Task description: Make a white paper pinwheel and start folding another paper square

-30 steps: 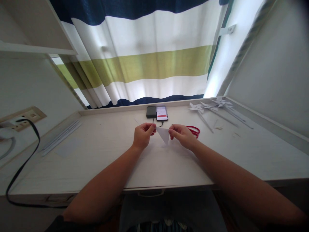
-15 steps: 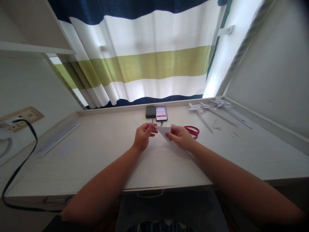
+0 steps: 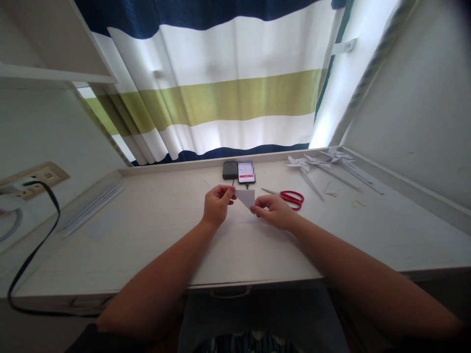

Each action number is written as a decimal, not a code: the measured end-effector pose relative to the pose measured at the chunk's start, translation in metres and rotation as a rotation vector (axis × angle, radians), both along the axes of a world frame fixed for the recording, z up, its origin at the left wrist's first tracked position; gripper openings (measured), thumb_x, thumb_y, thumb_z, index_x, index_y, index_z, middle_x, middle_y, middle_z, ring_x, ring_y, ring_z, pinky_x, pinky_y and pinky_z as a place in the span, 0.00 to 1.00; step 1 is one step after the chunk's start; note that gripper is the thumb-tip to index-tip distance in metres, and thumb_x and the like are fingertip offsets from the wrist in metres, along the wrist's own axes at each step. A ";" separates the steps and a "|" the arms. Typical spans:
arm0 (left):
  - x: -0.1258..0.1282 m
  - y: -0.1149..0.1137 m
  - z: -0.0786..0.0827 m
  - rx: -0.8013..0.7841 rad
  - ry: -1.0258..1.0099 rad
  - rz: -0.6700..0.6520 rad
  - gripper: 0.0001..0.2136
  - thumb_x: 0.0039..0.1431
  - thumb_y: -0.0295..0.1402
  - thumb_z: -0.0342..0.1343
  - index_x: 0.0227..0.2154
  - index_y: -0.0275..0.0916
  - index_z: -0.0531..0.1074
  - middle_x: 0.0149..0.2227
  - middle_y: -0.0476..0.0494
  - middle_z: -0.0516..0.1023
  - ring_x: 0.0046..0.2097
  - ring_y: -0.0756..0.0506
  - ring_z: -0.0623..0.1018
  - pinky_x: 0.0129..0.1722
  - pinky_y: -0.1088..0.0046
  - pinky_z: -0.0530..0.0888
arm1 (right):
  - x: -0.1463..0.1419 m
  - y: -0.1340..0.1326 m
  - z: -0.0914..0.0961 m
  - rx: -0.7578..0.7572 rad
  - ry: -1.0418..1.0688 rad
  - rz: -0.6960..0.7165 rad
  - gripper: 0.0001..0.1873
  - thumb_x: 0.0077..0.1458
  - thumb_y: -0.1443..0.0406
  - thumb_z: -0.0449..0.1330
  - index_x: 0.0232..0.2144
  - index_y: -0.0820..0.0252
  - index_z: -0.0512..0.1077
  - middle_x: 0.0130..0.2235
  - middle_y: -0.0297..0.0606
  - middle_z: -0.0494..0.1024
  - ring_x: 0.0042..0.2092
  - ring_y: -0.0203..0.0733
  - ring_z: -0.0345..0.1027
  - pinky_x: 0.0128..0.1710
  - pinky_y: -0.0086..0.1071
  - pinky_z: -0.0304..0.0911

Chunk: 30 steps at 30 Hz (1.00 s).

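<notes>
Between my hands is a small white paper triangle (image 3: 246, 198), held just above the desk. My left hand (image 3: 217, 203) pinches its left corner between thumb and fingers. The lower corner is gripped by the fingertips of my right hand (image 3: 274, 211). Close behind my right hand lie scissors (image 3: 292, 198) with red handles, their blades pointing left. A phone (image 3: 246, 171) with a lit screen rests beyond the paper, beside a dark box-shaped device (image 3: 230, 170) with a cable.
Several white paper pinwheels (image 3: 300, 163) on paper sticks lie at the back right, near small scraps (image 3: 331, 194). White paper sticks (image 3: 91, 211) and a paper sheet (image 3: 106, 224) are at the left. A black cable (image 3: 33, 255) hangs from the wall socket (image 3: 44, 175). A striped curtain (image 3: 221, 98) hangs behind.
The paper triangle has turned in my hands. My right hand has shifted its hold to the lower corner, and the scissors' blades now show more.
</notes>
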<state>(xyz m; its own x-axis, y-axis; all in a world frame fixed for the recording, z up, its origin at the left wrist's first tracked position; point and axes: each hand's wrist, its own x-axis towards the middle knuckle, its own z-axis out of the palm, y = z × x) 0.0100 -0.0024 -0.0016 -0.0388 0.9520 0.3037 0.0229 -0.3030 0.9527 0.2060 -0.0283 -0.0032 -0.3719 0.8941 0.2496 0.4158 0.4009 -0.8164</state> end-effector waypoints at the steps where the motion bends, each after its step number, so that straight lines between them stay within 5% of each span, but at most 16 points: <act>1: 0.000 0.000 -0.001 -0.003 -0.003 0.006 0.15 0.52 0.44 0.62 0.31 0.35 0.76 0.26 0.46 0.77 0.29 0.49 0.77 0.28 0.75 0.73 | 0.000 0.000 0.000 -0.004 -0.003 0.010 0.13 0.54 0.59 0.58 0.24 0.61 0.72 0.24 0.34 0.73 0.26 0.36 0.63 0.26 0.29 0.57; 9: -0.001 0.003 -0.002 0.005 0.014 -0.012 0.14 0.53 0.44 0.60 0.32 0.35 0.75 0.25 0.47 0.76 0.29 0.49 0.75 0.27 0.76 0.71 | 0.001 0.001 -0.001 0.001 0.031 0.022 0.12 0.54 0.59 0.58 0.24 0.61 0.69 0.24 0.33 0.70 0.26 0.35 0.61 0.26 0.29 0.55; 19: -0.004 -0.002 0.003 0.064 0.135 -0.235 0.09 0.51 0.37 0.60 0.25 0.35 0.74 0.22 0.49 0.72 0.26 0.51 0.69 0.27 0.75 0.66 | 0.005 -0.003 0.002 -0.050 0.079 0.118 0.09 0.54 0.62 0.56 0.26 0.61 0.69 0.23 0.31 0.67 0.25 0.34 0.59 0.25 0.29 0.53; 30: -0.008 0.001 -0.002 0.033 0.159 -0.355 0.08 0.47 0.34 0.61 0.22 0.35 0.71 0.20 0.52 0.68 0.24 0.52 0.65 0.24 0.77 0.61 | 0.009 0.006 0.001 0.030 0.089 -0.028 0.13 0.58 0.62 0.51 0.22 0.59 0.64 0.23 0.32 0.68 0.28 0.37 0.62 0.31 0.30 0.56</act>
